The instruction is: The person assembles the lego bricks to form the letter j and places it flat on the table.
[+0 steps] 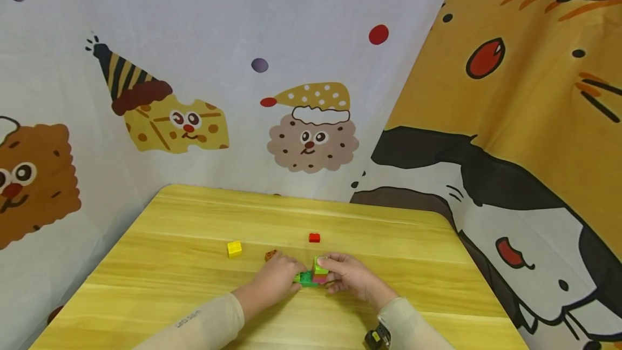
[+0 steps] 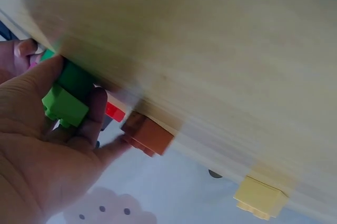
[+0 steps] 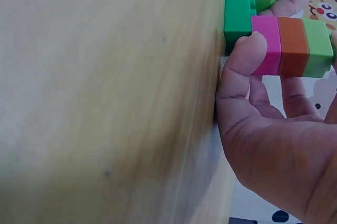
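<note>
A long dark green toy brick lies on the table, with a lime-green brick on its left end. On its right end stands a column of a pink brick, an orange-brown brick and a light green brick on top. My left hand grips the dark green brick's left part between thumb and fingers. With thumb and fingers, my right hand holds the column, its thumb at the pink brick. A loose brown brick sits right by an outstretched left fingertip.
Farther back on the table lie a yellow brick, left, and a small red brick, behind the build. A printed cloth hangs behind the table's far edge. A black device is at the right wrist.
</note>
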`<state>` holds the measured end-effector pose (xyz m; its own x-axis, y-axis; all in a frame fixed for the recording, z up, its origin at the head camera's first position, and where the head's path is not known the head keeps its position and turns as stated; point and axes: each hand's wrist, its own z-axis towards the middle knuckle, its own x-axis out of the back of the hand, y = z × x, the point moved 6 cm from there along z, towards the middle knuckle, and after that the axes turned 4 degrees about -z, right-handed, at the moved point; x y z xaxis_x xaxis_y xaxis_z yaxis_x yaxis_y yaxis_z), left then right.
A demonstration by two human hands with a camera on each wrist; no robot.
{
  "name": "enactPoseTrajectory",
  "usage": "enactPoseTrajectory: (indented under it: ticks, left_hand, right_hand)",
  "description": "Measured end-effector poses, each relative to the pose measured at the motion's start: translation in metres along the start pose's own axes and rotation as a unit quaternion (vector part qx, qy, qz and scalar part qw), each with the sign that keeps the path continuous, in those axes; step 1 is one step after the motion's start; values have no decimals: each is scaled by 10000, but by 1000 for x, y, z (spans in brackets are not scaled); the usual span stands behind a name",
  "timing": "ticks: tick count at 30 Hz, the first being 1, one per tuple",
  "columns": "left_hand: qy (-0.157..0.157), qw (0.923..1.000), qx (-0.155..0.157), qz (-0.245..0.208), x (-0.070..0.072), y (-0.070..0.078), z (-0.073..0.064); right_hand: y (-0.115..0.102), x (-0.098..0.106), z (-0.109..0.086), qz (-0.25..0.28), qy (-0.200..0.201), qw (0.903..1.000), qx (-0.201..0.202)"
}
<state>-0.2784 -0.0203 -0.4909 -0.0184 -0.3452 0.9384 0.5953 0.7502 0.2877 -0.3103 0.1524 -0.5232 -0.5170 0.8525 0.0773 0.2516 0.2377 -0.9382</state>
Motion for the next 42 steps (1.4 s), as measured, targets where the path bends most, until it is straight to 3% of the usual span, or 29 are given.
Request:
enactPoseTrajectory:
  ticks: [4,8,11,14,18,20,25,28,31,36,39,42]
  left_hand:
    - [-38,9999,-76,-121,-2,-2,0]
    - [-87,9997,-103,-205,-2,-2,1]
    - [-85,9997,-153,-159,-2,-2,1]
    - [-27,9997,-227,-57,-2,-2,1]
    - [45,9995,-315,85,0,-1,0]
    - [46,9993,-347,98,0,-1,0]
    - [101,9990,-437,-21,1,0,-2]
    - [235,9983,-531,-45,1,2,-2]
    - [357,9977,-581,-51,1,3,-2]
    - [277,9984,-475,-125,0,2,-1]
    - [200,9988,-413,-138,-1,1,-1]
    - [262,9986,-465,-28,0,1,-2]
  right_hand:
    - [-3,0,-1,-90,-17,10000,10]
    - [-15,7,-1,-709,87,9972,200]
    - [-34,12,1,-1423,270,9883,483]
    - [-61,7,7,-2148,400,9724,820]
    - [-98,-20,19,-3465,158,9288,1302]
    - [-110,-39,25,-4175,-111,8971,1440]
    - [-118,-81,40,-5488,-845,8182,1492]
    - [-114,-91,46,-5919,-957,7898,1294]
    - [-110,-92,49,-6084,-914,7827,941]
    - [-104,-87,52,-6025,-823,7923,496]
    - [-102,-86,54,-6003,-815,7939,530]
    - [-105,-92,56,-5993,-851,7913,860]
